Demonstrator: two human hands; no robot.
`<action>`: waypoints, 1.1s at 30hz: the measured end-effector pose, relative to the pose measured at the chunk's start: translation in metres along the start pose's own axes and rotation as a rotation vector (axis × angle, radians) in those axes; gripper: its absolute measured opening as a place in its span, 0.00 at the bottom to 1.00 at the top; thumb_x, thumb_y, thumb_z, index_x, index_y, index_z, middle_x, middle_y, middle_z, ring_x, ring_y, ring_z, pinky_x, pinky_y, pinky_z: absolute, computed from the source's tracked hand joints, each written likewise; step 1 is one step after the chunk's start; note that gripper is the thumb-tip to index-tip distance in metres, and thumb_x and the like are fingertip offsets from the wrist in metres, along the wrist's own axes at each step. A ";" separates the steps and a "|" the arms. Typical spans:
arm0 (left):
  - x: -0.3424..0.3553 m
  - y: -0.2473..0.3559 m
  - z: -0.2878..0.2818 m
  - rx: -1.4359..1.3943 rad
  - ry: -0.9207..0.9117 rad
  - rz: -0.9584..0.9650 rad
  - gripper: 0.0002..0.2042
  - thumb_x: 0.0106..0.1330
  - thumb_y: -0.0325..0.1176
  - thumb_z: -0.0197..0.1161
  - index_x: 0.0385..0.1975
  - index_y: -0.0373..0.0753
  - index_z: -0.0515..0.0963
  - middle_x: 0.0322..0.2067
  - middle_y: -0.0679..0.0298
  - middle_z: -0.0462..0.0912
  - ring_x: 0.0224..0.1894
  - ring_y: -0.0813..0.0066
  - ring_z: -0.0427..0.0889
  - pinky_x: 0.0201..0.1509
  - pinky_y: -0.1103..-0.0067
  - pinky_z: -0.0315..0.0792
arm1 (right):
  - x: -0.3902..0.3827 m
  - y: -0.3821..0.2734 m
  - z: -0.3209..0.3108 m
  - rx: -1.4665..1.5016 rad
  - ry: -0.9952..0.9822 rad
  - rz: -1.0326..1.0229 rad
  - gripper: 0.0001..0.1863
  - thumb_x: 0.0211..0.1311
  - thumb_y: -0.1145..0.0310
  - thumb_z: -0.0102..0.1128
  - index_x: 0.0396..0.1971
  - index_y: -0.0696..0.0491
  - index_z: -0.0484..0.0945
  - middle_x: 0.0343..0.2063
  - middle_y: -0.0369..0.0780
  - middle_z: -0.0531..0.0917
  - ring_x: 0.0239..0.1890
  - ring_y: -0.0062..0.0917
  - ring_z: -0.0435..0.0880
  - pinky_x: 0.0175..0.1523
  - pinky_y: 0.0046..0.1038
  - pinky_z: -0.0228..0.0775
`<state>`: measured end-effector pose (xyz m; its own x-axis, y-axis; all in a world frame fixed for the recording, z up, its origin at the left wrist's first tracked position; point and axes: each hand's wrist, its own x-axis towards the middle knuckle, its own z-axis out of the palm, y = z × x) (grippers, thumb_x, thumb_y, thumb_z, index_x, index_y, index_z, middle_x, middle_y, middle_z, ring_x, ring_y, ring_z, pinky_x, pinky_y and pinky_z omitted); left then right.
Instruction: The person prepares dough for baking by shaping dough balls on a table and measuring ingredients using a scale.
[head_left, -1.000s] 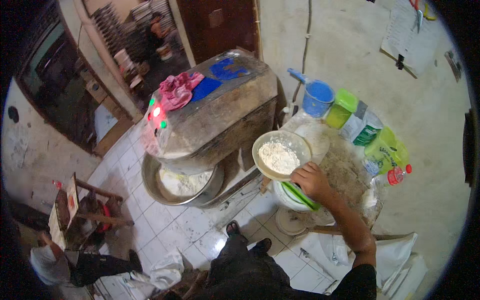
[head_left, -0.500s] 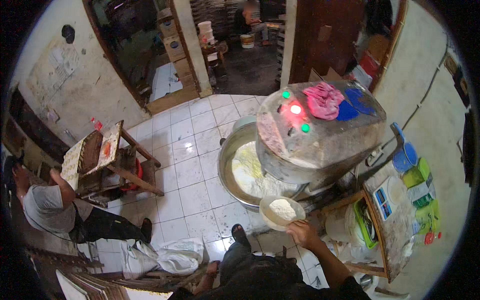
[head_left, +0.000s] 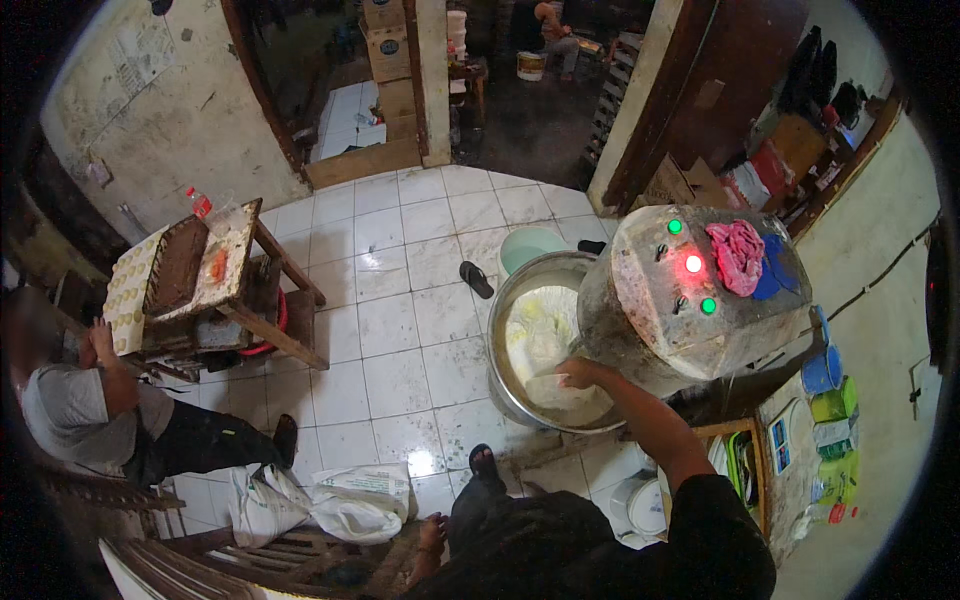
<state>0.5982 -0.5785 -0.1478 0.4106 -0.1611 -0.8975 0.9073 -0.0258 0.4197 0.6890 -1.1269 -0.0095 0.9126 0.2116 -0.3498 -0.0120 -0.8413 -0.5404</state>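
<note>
My right hand (head_left: 577, 373) is closed on the rim of a pale bowl (head_left: 562, 392), which is tipped inside a large metal mixing bowl (head_left: 497, 375). White flour (head_left: 540, 335) with a yellowish patch fills much of the mixing bowl. Its right side lies under the head of a big mixer (head_left: 650, 290), with green and red lights on top. My left hand (head_left: 433, 530) hangs low beside my leg, its fingers loosely apart and apparently holding nothing, near some white sacks (head_left: 360, 500).
A pink cloth (head_left: 735, 258) lies on the mixer. At the right stands a table with a scale (head_left: 780, 442) and a blue dipper (head_left: 822, 370). To the left, a person (head_left: 85, 410) works at a wooden table (head_left: 240, 290) with dough pieces (head_left: 130, 290). A green basin (head_left: 533, 248) and slipper (head_left: 477, 280) are behind.
My right hand has carried the bowl forward from outside the mixing bowl's near rim into it, and the bowl is now tipped. The view has shifted, and my left hand remains low.
</note>
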 end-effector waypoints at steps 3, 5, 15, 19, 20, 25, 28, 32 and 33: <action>0.039 -0.040 -0.024 0.026 0.067 -0.004 0.16 0.59 0.45 0.54 0.39 0.41 0.71 0.37 0.64 0.74 0.38 0.69 0.72 0.41 0.71 0.66 | -0.010 -0.025 -0.009 0.119 0.092 0.117 0.12 0.50 0.66 0.59 0.32 0.55 0.73 0.26 0.47 0.78 0.33 0.39 0.79 0.37 0.38 0.68; 0.056 -0.054 -0.040 0.111 0.027 0.064 0.16 0.59 0.46 0.54 0.39 0.41 0.71 0.38 0.64 0.74 0.40 0.69 0.72 0.42 0.70 0.66 | -0.014 -0.021 0.003 0.251 0.184 0.216 0.11 0.50 0.66 0.59 0.33 0.55 0.73 0.26 0.48 0.78 0.33 0.39 0.79 0.37 0.37 0.68; 0.036 0.040 -0.029 -0.040 0.019 0.009 0.20 0.61 0.44 0.51 0.50 0.42 0.64 0.45 0.61 0.74 0.46 0.66 0.72 0.45 0.68 0.64 | 0.017 0.017 0.049 0.083 0.017 0.209 0.16 0.53 0.67 0.56 0.41 0.59 0.72 0.39 0.50 0.77 0.41 0.37 0.77 0.43 0.37 0.67; 0.039 0.045 -0.022 -0.028 0.027 -0.006 0.21 0.61 0.43 0.51 0.51 0.41 0.63 0.46 0.60 0.74 0.44 0.65 0.74 0.44 0.67 0.66 | 0.033 0.074 0.059 0.812 0.643 0.756 0.23 0.54 0.63 0.56 0.48 0.59 0.67 0.43 0.48 0.76 0.42 0.39 0.76 0.48 0.38 0.64; 0.039 0.043 -0.024 -0.021 0.051 -0.005 0.22 0.61 0.43 0.51 0.52 0.41 0.62 0.46 0.60 0.74 0.44 0.64 0.74 0.44 0.67 0.66 | 0.041 0.063 0.059 0.693 0.648 0.592 0.23 0.55 0.64 0.55 0.49 0.59 0.66 0.43 0.48 0.75 0.41 0.39 0.76 0.47 0.37 0.65; 0.072 -0.023 -0.069 0.970 -0.136 0.729 0.18 0.61 0.43 0.49 0.42 0.35 0.74 0.43 0.55 0.76 0.40 0.63 0.75 0.41 0.69 0.69 | 0.042 0.046 0.065 0.413 1.006 0.623 0.23 0.54 0.61 0.55 0.48 0.58 0.68 0.40 0.53 0.76 0.39 0.44 0.77 0.41 0.35 0.70; 0.060 -0.017 -0.076 0.612 -0.107 0.467 0.20 0.63 0.47 0.47 0.41 0.36 0.75 0.39 0.57 0.77 0.38 0.66 0.75 0.40 0.71 0.69 | 0.045 0.004 0.049 0.380 0.870 0.653 0.18 0.55 0.67 0.53 0.45 0.58 0.69 0.36 0.50 0.77 0.35 0.37 0.78 0.39 0.34 0.68; 0.048 -0.007 -0.056 0.439 -0.191 0.215 0.21 0.65 0.48 0.45 0.41 0.37 0.74 0.38 0.59 0.78 0.38 0.68 0.74 0.40 0.71 0.69 | 0.028 0.011 0.090 0.340 0.942 0.466 0.13 0.54 0.70 0.54 0.39 0.59 0.72 0.27 0.46 0.78 0.32 0.32 0.77 0.40 0.33 0.67; 0.048 -0.003 -0.056 0.459 -0.193 0.207 0.20 0.65 0.48 0.45 0.42 0.37 0.74 0.38 0.59 0.78 0.38 0.68 0.74 0.40 0.71 0.69 | 0.025 -0.018 0.084 0.403 0.856 0.348 0.13 0.54 0.70 0.54 0.40 0.59 0.71 0.28 0.46 0.78 0.33 0.33 0.76 0.41 0.33 0.67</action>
<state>0.6205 -0.5307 -0.1991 0.5132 -0.3863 -0.7664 0.6581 -0.3961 0.6403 0.6775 -1.0642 -0.0726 0.8166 -0.5755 0.0439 -0.3269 -0.5238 -0.7866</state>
